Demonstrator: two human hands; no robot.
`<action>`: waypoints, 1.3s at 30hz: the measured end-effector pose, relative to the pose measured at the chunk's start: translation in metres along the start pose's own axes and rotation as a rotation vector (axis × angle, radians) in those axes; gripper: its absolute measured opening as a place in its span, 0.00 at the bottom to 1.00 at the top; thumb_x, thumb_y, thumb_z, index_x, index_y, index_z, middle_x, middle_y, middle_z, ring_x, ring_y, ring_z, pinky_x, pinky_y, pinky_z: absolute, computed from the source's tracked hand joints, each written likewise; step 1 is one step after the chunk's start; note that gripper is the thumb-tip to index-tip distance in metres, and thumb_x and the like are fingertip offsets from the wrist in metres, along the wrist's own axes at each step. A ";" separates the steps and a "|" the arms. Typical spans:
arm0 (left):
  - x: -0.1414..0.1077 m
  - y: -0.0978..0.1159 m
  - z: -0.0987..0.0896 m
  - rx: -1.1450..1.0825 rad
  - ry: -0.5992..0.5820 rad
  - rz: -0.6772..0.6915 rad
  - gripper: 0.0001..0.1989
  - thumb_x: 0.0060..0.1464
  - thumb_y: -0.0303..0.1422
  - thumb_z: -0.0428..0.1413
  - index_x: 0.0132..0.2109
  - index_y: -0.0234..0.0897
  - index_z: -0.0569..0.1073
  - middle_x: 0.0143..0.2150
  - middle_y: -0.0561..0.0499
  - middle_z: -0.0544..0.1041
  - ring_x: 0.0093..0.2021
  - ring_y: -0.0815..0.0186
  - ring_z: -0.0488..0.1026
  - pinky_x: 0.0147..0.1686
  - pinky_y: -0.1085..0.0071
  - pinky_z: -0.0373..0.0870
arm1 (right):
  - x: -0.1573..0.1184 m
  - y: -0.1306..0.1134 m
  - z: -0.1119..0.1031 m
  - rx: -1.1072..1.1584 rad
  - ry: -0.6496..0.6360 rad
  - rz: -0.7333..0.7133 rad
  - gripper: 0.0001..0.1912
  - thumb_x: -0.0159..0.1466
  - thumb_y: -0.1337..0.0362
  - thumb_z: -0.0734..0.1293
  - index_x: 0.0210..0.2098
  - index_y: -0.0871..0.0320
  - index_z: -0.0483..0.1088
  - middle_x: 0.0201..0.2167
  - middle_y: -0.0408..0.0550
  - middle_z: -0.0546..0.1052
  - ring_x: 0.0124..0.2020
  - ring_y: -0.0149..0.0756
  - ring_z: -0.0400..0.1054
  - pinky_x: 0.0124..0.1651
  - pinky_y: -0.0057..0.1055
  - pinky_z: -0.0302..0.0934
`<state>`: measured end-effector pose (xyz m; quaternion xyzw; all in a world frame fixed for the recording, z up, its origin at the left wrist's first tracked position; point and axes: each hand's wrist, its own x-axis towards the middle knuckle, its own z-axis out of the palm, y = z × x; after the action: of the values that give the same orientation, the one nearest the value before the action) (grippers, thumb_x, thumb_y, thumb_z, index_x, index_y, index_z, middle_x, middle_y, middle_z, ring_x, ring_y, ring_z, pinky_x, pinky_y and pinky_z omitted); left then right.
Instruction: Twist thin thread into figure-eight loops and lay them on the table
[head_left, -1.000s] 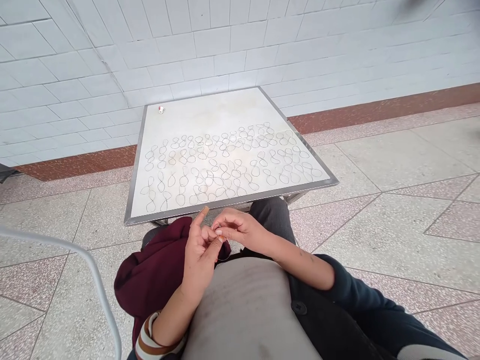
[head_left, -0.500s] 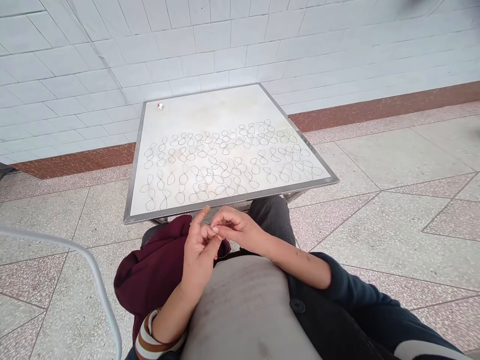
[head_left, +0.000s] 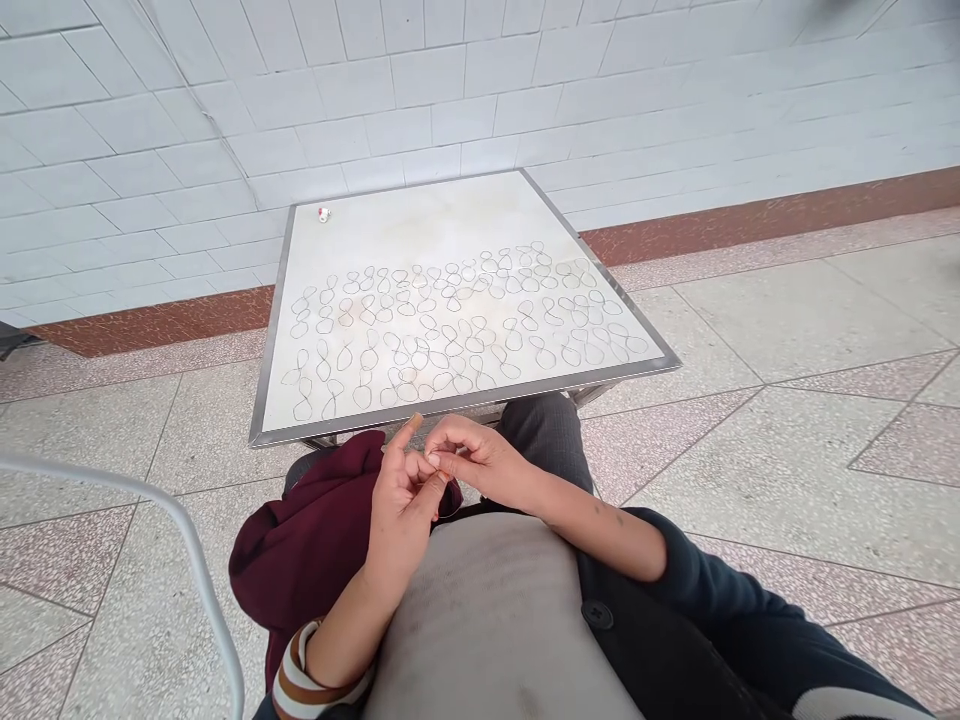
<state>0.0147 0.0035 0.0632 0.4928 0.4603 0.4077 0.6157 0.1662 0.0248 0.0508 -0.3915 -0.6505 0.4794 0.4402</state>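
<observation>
- Grip closed up: bare left hand [head_left: 401, 505] and bare right hand [head_left: 484, 460] meet, pinching; I can't tell on what.
- Thin dark figure-eight loops [head_left: 328, 290] lie beyond both, on white grey-edged table [head_left: 420, 215]; long axes mixed.

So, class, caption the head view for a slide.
Left hand and right hand meet, fingers pinched, before a table of thin loops.

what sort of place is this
Probably a plain indoor workroom or hall, though I can't tell exactly which: there's a white tiled wall, a speckled floor, and a metal-edged table with many thin dark loops laid out on it.
</observation>
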 end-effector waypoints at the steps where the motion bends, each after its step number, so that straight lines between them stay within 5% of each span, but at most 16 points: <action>1: 0.000 0.000 0.000 -0.002 0.000 0.002 0.30 0.57 0.32 0.58 0.64 0.43 0.59 0.25 0.61 0.64 0.22 0.74 0.60 0.25 0.76 0.62 | 0.000 -0.001 -0.001 -0.007 -0.007 0.001 0.06 0.65 0.61 0.64 0.32 0.56 0.67 0.31 0.43 0.68 0.32 0.31 0.62 0.36 0.29 0.59; 10: 0.005 -0.007 -0.006 -0.131 0.061 0.085 0.28 0.56 0.31 0.58 0.63 0.44 0.62 0.26 0.59 0.66 0.22 0.74 0.60 0.24 0.77 0.60 | -0.003 0.001 -0.007 0.162 -0.017 0.119 0.09 0.65 0.57 0.65 0.38 0.57 0.68 0.33 0.43 0.71 0.29 0.27 0.63 0.32 0.27 0.59; 18: 0.007 -0.009 -0.006 -0.122 0.044 0.072 0.26 0.57 0.31 0.57 0.62 0.44 0.62 0.27 0.59 0.67 0.22 0.74 0.61 0.23 0.77 0.61 | -0.006 0.002 0.005 -0.055 0.086 -0.015 0.03 0.67 0.63 0.60 0.38 0.55 0.65 0.31 0.43 0.67 0.29 0.29 0.62 0.32 0.28 0.60; 31: 0.006 -0.004 -0.005 -0.069 0.066 0.038 0.26 0.57 0.32 0.57 0.62 0.43 0.63 0.29 0.58 0.68 0.22 0.74 0.63 0.23 0.77 0.63 | -0.008 0.006 0.010 -0.035 0.117 0.023 0.01 0.67 0.64 0.58 0.38 0.53 0.60 0.29 0.40 0.64 0.24 0.27 0.61 0.28 0.27 0.60; 39: 0.006 -0.007 -0.006 -0.049 0.090 0.068 0.24 0.58 0.32 0.56 0.61 0.45 0.63 0.28 0.59 0.69 0.22 0.74 0.63 0.24 0.77 0.64 | -0.008 0.009 0.005 0.083 0.084 0.088 0.09 0.68 0.58 0.60 0.45 0.54 0.65 0.33 0.41 0.68 0.24 0.25 0.63 0.31 0.28 0.62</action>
<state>0.0104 0.0091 0.0551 0.4741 0.4606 0.4612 0.5920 0.1646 0.0182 0.0401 -0.4210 -0.5931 0.5079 0.4616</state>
